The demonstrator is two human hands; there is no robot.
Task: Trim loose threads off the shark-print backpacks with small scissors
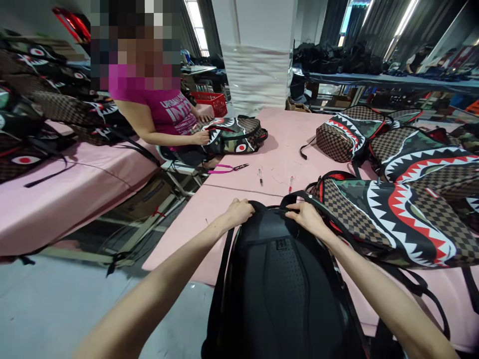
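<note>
A black backpack (284,279) lies in front of me with its padded back panel facing up, its far end on the pink-covered table. My left hand (240,212) is closed on the strap at the far left corner of the backpack; its fingertips are partly hidden. At the far right corner, my right hand (306,216) pinches the strap and top edge between thumb and fingers. Close to my right forearm lies a checkered backpack (348,214) with a red and white shark-mouth print.
More shark-print backpacks (340,134) lie at the right. Pink-handled pliers (226,169), a pen (261,177) and a red pen (291,184) rest beyond my hands. Across the table, a person in a magenta shirt (164,112) handles a camouflage backpack (232,137). Another loaded table (93,169) stands left.
</note>
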